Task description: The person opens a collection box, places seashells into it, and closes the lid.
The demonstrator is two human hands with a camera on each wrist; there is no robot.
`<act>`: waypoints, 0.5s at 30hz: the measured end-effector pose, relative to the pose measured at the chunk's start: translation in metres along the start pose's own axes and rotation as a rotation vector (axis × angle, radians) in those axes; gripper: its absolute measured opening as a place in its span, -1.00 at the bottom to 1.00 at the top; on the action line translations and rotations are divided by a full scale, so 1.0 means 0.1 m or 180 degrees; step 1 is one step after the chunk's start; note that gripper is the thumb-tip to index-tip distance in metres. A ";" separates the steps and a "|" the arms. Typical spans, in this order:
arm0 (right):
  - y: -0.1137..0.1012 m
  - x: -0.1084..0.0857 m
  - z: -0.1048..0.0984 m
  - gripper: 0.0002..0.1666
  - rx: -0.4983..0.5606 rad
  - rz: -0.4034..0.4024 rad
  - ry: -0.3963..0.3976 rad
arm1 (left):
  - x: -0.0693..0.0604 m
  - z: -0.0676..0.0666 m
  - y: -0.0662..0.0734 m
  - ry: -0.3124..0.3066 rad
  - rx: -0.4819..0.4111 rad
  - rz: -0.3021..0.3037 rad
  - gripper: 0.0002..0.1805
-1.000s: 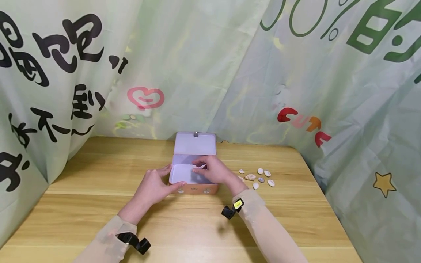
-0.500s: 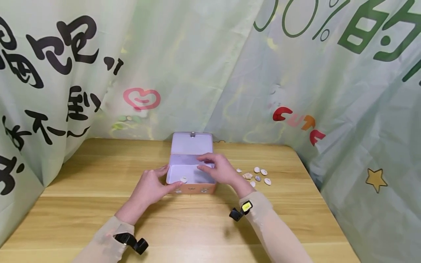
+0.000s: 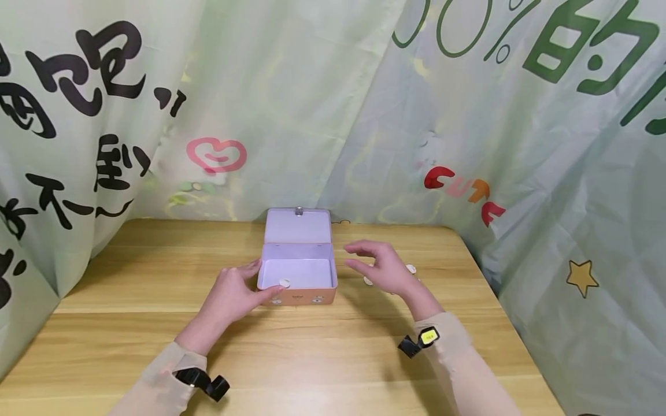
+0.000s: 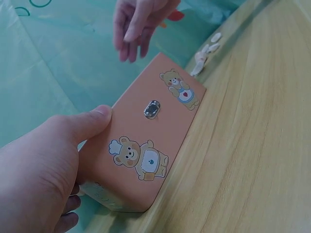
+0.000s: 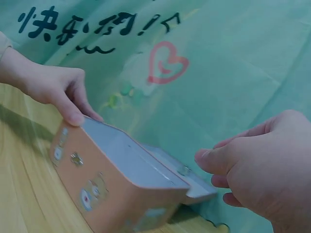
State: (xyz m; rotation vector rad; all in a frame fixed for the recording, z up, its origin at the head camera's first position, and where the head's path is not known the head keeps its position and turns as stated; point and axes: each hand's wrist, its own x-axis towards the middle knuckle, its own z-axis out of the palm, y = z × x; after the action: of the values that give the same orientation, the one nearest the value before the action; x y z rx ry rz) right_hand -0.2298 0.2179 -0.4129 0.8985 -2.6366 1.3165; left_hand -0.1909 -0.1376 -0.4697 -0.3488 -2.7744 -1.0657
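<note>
fingers of the left hand (image 3: 234, 296) grip the open box (image 3: 304, 297) at its left; those of the right hand (image 3: 387, 270), parted from the thumb, hold nothing, near its right. a shell (image 3: 284, 283) lies inside; more shells (image 3: 411, 269) lie on the counter (image 3: 312, 358).

Shells (image 3: 411, 269) partly behind R hand (image 3: 386, 269), curtain txt (image 3: 657, 126) cut off

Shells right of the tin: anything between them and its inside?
The right wall of the tin: shells must likely clear it. In the head view, the right hand also hangs across that route. The lid is tipped back, clear.
</note>
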 end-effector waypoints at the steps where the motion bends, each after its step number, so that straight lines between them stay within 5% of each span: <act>1: 0.01 -0.04 -0.04 -0.65 -0.0023 0.0029 0.0025 | 0.00 0.00 0.00 0.0000 0.0004 0.0006 0.15; 15: 0.36 -0.43 -0.44 -0.65 -0.0162 0.0305 0.0248 | 0.00 0.00 -0.01 0.0029 -0.0035 -0.0052 0.13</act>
State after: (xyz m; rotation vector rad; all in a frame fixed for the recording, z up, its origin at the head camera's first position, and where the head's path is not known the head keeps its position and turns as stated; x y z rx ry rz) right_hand -0.2214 0.2878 -0.4240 0.7079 -2.6702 1.2701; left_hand -0.1908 -0.1380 -0.4704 -0.3225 -2.7692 -1.0840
